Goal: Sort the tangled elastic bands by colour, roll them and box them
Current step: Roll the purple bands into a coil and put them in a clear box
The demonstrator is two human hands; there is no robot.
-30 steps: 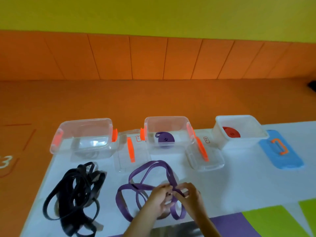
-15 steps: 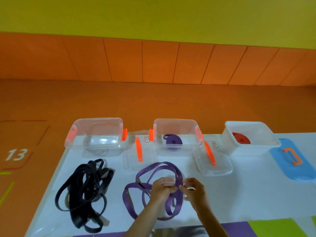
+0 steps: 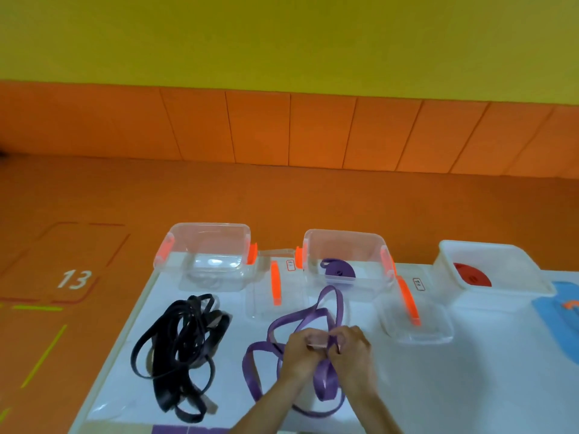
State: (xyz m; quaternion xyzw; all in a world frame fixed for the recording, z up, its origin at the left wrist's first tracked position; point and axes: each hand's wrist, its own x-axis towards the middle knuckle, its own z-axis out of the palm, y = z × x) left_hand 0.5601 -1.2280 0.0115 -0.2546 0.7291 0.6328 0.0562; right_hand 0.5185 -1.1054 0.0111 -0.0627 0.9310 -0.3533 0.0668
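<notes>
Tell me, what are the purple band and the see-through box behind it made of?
The purple band looks like flat stretchy fabric or rubber, matt: it flops into soft loops; its weave is too blurred to tell. The see-through box looks like hard clear plastic, glossy: the purple roll inside shows through its walls. Its orange clips look like solid plastic.
</notes>
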